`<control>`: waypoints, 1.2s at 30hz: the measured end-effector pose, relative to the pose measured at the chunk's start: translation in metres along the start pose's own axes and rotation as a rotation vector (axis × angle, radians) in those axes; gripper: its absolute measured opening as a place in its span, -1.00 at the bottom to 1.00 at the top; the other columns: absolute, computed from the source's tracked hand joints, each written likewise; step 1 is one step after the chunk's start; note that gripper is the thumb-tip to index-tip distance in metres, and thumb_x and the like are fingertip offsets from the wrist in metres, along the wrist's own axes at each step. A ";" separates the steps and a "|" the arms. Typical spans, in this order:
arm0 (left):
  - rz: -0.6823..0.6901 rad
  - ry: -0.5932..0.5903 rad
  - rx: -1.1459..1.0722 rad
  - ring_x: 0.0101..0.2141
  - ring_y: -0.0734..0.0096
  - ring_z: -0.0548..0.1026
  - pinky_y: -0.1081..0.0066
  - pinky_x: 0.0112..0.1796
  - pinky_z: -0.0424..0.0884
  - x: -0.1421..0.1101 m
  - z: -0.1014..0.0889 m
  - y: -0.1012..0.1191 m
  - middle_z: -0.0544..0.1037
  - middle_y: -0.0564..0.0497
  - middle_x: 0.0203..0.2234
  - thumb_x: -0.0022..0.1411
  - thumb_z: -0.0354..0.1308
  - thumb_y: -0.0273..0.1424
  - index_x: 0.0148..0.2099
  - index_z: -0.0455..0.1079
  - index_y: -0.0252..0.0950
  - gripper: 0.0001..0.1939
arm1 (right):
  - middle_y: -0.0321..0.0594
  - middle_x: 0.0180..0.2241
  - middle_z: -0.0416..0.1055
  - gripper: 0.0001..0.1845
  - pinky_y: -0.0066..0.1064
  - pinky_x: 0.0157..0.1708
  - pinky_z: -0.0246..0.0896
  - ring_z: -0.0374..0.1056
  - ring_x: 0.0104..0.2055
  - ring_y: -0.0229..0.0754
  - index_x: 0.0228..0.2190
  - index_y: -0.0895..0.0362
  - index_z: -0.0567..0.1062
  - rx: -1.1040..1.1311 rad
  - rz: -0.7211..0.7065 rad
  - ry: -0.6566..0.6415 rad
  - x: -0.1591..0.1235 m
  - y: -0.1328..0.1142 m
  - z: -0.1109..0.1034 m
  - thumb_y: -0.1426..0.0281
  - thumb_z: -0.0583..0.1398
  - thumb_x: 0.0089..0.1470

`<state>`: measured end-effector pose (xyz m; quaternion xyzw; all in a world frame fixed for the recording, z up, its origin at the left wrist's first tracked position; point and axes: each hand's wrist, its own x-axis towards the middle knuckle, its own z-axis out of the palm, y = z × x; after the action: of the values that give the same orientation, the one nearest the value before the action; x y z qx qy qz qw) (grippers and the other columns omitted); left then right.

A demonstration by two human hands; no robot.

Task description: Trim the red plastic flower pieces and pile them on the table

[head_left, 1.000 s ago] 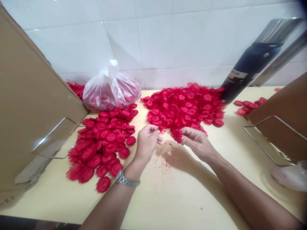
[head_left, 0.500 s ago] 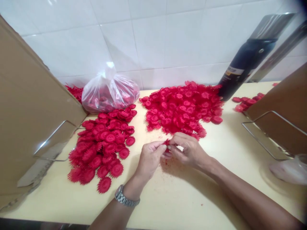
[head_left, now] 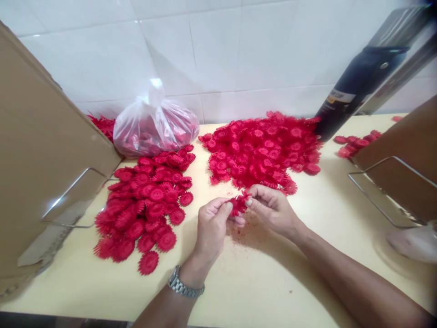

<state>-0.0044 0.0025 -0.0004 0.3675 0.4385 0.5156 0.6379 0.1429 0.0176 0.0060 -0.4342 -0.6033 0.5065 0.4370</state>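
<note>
Between the fingertips of my left hand [head_left: 211,225] is a red flower-like disc [head_left: 236,206] with a jagged, petalled rim. My right hand [head_left: 276,212] pinches a small red petal-shaped piece [head_left: 246,196] at the disc's upper right. Whether that piece is joined to the disc I cannot tell. A heap of similar red discs [head_left: 157,195] lies left of my left hand. Just beyond both hands spreads a larger heap of red discs [head_left: 262,150]. Reddish crumbs [head_left: 239,234] are scattered on the table under my fingers.
A knotted clear plastic bag [head_left: 155,130] of red pieces sits against the tiled wall. Cardboard panels with wire handles flank the left [head_left: 44,150] and right [head_left: 406,182]. At the back right, a dark bottle [head_left: 355,86] stands near a few more red discs [head_left: 358,143].
My right hand has shifted slightly right, and its fingertips are farther from my left ones. More of the red disc shows between them. The whole view has tilted a little.
</note>
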 end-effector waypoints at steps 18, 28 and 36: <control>0.168 0.017 0.443 -0.52 0.50 0.40 0.52 -0.44 0.34 -0.004 -0.002 -0.003 0.49 0.07 -0.57 0.12 0.08 -0.39 -0.37 0.49 -0.30 -0.84 | -0.25 -0.46 0.40 -0.81 -0.40 -0.37 0.22 0.32 -0.39 -0.26 -0.44 0.16 0.38 -0.016 0.076 -0.123 0.000 0.000 -0.001 0.28 0.18 0.02; 0.112 0.022 0.257 -0.65 0.62 0.21 0.56 -0.59 0.12 -0.002 -0.008 -0.006 0.27 0.16 -0.71 0.12 0.11 -0.34 -0.51 0.30 -0.31 -0.79 | -0.36 -0.58 0.24 -0.73 -0.48 -0.52 0.08 0.18 -0.53 -0.34 -0.53 0.14 0.28 -0.050 0.124 -0.069 -0.002 0.001 0.003 0.25 0.09 0.10; 0.115 0.067 0.094 -0.65 0.64 0.07 0.55 -0.62 0.00 0.000 -0.007 0.000 0.17 0.19 -0.70 0.10 0.12 -0.31 -0.54 0.19 -0.31 -0.74 | -0.44 -0.63 -0.10 -0.54 -0.48 -0.61 -0.22 -0.15 -0.59 -0.39 -0.65 0.11 0.09 -0.088 0.100 -0.049 0.003 -0.005 0.004 0.07 0.05 0.06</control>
<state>-0.0108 0.0022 -0.0024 0.4044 0.4614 0.5422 0.5741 0.1379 0.0191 0.0107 -0.4701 -0.6132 0.5110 0.3766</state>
